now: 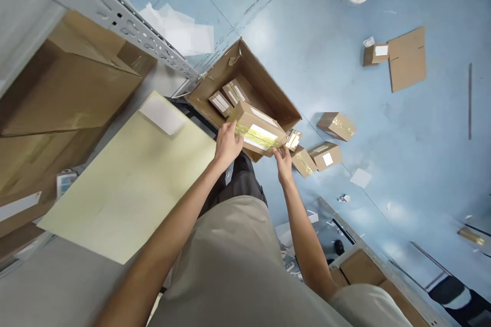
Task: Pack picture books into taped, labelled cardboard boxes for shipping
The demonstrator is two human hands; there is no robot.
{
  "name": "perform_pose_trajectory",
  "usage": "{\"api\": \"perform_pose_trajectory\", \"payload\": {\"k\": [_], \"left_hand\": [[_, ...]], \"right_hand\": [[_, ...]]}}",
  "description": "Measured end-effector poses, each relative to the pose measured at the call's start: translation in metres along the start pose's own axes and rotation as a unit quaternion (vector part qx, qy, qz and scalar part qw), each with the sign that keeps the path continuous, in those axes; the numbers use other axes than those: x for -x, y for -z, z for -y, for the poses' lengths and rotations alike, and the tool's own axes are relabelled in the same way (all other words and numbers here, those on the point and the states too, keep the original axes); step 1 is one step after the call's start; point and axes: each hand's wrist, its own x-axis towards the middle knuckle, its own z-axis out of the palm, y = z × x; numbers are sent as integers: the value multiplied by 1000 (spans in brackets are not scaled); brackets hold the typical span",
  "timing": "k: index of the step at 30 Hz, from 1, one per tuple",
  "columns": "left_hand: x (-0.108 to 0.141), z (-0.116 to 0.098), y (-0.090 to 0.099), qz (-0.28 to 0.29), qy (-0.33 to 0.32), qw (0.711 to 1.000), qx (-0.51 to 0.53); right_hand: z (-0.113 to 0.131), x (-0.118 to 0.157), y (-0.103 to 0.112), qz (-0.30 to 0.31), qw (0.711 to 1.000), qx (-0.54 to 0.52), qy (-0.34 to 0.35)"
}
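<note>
Grey shirt (238, 265) on the wearer, filling the near middle. Item: one taped box (261, 130), brown, white-labelled, yellowish tape across its near face; it is lying between both hands, overlapping the near side of an open carton (264, 74). Whether it is touching the carton is hard to tell from above. Left hand (229, 142): half curled, grasping the box's left end. Right hand (283, 163): fingers bent, thumb and fingertips gripping the near right corner; how far they are reaching underneath is hidden. Inside the carton, left part: two small labelled boxes (235, 93), sitting side by side. Right of the carton: a cluster of brown boxes (325, 156), resting on the blue floor (383, 143). Left: one pale yellow board (134, 189), a white paper slip (163, 115) lying on its far end. Far right: flat cardboard (407, 60), lying beside a labelled box (376, 54).
</note>
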Motion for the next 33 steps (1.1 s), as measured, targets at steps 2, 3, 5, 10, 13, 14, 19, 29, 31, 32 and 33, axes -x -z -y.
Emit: {"api": "perform_pose_trajectory", "payload": {"k": [2,3,5,10,13,14,19,29,31,32,33], "left_hand": [[-33,6,-12,15,8,1000,-11],[-49,9,-17,20,7,1000,-11],[-84,14,-24,32,6,999,-4],[-176,22,-32,76,-17,995,60],[-205,29,-25,45,-42,991,120],[-204,33,-21,26,-46,989,135],[-132,59,2,-31,-1,988,154],[77,107,23,-63,187,930,310],[106,108,33,-95,185,916,343],[120,108,38,-114,175,910,359],[135,109,44,-136,161,903,373]], "right_hand": [[-9,-22,-12,13,1000,-14,-22],[-13,-34,-18,17,999,-20,-31],[-20,-60,-32,18,998,-27,-46],[-28,-132,-71,-9,998,14,-62],[-33,-159,-93,-58,988,89,-109],[-35,-162,-98,-57,985,109,-119],[-43,-142,-109,34,985,135,-104],[-13,-76,-112,154,974,144,-78],[3,-57,-121,193,968,152,-44],[12,-45,-126,217,964,154,-22],[22,-31,-133,241,958,157,4]]}}
